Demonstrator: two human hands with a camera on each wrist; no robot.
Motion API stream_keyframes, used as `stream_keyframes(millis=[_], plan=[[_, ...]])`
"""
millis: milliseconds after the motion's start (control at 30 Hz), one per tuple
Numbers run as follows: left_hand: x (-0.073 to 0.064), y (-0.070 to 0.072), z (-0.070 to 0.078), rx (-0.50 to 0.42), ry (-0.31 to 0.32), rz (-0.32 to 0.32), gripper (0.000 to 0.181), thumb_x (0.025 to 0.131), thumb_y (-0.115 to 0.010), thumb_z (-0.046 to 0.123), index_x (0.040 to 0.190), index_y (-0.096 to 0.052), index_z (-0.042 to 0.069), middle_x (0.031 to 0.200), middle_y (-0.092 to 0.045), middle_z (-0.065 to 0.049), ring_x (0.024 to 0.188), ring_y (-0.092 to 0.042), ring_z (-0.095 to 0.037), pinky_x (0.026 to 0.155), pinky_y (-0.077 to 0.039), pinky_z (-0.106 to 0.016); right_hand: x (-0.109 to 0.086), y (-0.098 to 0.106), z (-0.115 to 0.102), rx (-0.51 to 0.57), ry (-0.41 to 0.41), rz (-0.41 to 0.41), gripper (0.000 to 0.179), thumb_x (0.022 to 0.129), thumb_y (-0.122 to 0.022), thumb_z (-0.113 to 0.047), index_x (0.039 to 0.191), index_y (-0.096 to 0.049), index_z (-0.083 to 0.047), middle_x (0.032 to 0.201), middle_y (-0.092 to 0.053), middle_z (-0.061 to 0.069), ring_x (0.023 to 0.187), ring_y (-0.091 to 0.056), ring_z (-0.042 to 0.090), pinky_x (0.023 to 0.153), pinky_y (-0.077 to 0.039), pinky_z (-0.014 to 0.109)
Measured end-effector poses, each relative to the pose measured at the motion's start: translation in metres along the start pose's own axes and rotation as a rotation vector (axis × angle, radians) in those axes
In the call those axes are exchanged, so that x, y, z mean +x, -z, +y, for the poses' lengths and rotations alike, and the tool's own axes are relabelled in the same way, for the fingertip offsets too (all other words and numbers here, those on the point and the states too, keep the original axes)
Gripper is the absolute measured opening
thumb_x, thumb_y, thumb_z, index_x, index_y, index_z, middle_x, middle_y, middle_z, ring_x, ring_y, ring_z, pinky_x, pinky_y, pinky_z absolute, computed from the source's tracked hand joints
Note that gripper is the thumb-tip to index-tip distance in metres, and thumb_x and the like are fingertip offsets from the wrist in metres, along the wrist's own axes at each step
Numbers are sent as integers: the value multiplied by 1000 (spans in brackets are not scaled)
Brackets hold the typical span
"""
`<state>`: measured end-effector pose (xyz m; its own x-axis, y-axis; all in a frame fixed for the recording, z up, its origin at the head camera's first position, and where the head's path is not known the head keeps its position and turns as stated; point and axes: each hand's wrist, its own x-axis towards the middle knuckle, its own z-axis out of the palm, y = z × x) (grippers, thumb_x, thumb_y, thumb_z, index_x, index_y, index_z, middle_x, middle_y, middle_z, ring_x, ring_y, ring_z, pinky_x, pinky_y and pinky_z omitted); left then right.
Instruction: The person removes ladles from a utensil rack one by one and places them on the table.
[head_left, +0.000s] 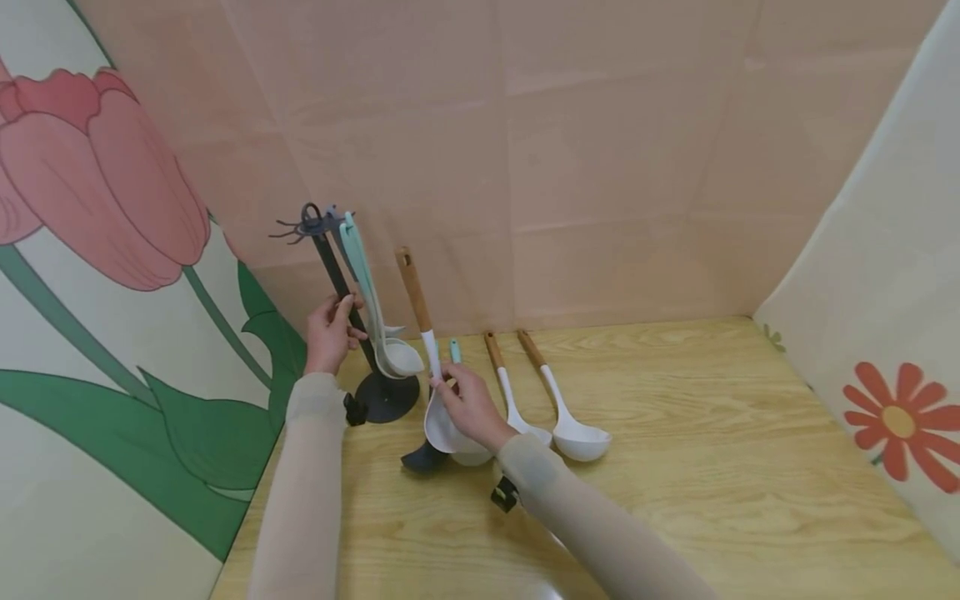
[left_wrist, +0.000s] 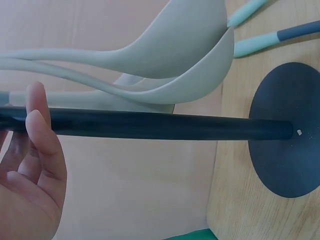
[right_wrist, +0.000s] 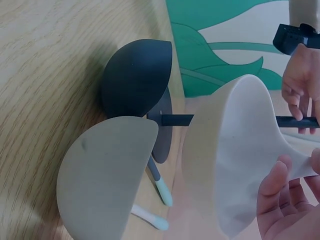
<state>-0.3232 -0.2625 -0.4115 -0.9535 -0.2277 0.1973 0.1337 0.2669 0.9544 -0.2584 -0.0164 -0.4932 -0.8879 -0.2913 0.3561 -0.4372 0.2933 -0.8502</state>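
Note:
My left hand (head_left: 328,335) grips the black upright pole (left_wrist: 150,126) of a utensil stand, whose round base (head_left: 386,402) rests on the table. Light grey ladles (left_wrist: 175,40) with mint handles hang from the stand's hooks, right of the pole. In my right hand (head_left: 474,407) is a white ladle (right_wrist: 245,145) with a wooden handle, pinched by the white neck just above its bowl. The handle points up and the ladle is off the table, beside the stand. Beneath it lie a dark ladle (right_wrist: 137,77) and a light grey ladle (right_wrist: 105,180).
Two more white ladles with wooden handles lie to the right, a nearer-to-hand ladle (head_left: 527,427) and an outer ladle (head_left: 581,440). The wood-grain table (head_left: 712,467) meets a pink wall covering (head_left: 600,167) behind. A flower-printed panel (head_left: 97,183) stands close on the left.

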Motion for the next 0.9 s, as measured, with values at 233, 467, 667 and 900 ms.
stream_keyframes(millis=[233,467,667,900], plan=[[-2,0,1,11,-3,-8,52,103,-47,49,139,-57,14,130,-62,-18,73,-68,-34,48,-51,-21,-2,4,4,2,-21,4,18,104,-56,-21,109,-67,-7,103,-63,7,74,-55,13,63,-49,26],[0,1,1,0,1,-7,55,102,-47,50,141,-56,12,130,-62,-17,69,-67,-29,47,-51,-22,-1,12,6,34,-51,20,22,104,-57,-20,112,-67,-3,103,-64,10,70,-55,13,60,-49,26],[0,2,0,5,-1,-10,54,103,-47,49,141,-56,12,130,-62,-18,69,-68,-29,48,-52,-23,-4,23,4,72,-145,15,21,105,-55,-27,115,-66,-13,104,-63,6,71,-57,14,60,-51,28],[0,1,-1,11,-8,-7,54,103,-46,48,141,-55,10,129,-62,-20,67,-67,-26,48,-52,-23,-5,32,10,39,-100,59,25,105,-54,-24,117,-66,-5,97,-65,7,68,-58,14,58,-50,29]])
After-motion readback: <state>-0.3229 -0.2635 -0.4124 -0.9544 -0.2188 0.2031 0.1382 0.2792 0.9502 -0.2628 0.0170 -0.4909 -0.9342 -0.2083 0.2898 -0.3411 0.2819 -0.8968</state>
